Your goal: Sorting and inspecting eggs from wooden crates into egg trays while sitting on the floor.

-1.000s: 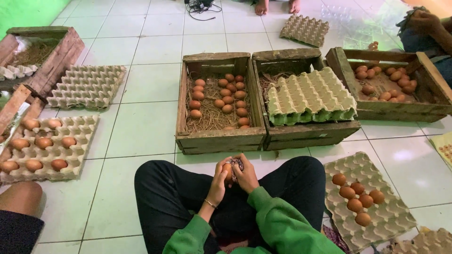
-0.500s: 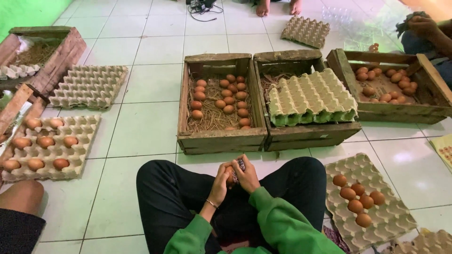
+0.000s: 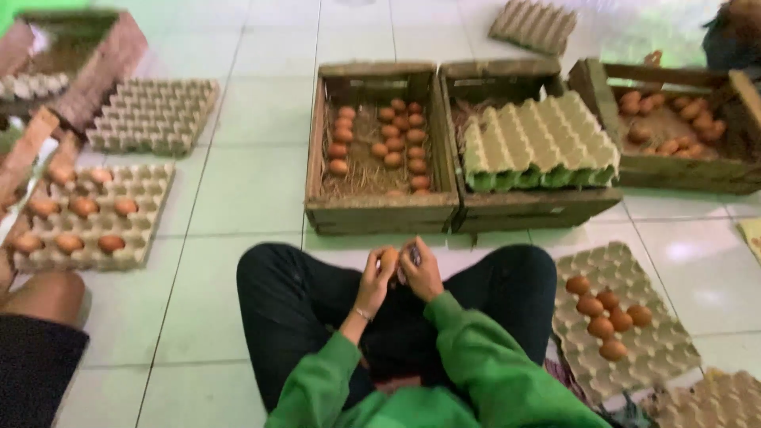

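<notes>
Both hands meet over the lap of a person sitting cross-legged on the tiled floor (image 3: 254,182): the left hand (image 3: 375,279) has its fingers curled around a brown egg (image 3: 388,258), and the right hand (image 3: 422,273) presses against it with fingers bent close, pinching something small and dark that is too blurred to tell. At twelve o'clock from the egg stands a wooden crate (image 3: 379,212) of eggs on straw, touching a second crate (image 3: 529,208) at one o'clock that holds stacked cartons (image 3: 539,139). At four o'clock lies an egg tray (image 3: 634,361) with six eggs. At nine o'clock sits a partly filled tray (image 3: 147,238); another person's knee (image 3: 43,297) lies below it.
</notes>
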